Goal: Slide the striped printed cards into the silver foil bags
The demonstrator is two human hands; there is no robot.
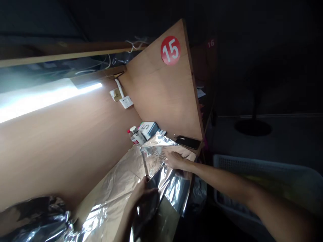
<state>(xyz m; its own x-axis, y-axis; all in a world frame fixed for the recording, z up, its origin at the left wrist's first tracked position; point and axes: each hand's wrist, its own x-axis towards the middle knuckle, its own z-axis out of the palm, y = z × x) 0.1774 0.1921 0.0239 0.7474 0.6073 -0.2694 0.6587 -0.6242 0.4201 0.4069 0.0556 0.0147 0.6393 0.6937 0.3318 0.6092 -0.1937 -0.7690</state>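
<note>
A large silvery foil sheet [113, 188] covers the worktop, wrinkled and shiny. My left hand [142, 193] is closed on the near part of the foil, where a dark fold runs between my hands. Further back and to the right, my right hand [178, 160] reaches across the sheet. Its fingers are stretched out and touch the foil; they look slightly blurred. Part of the foil hangs over the table's near right edge.
Behind the foil stand a white-capped bottle [137, 134] and a stack of boxes [148, 129]. A black phone [188, 142] lies beside the wooden partition [161, 90] marked 15. More foil [32, 218] is bunched at lower left. A plastic basket [264, 164] sits on the right.
</note>
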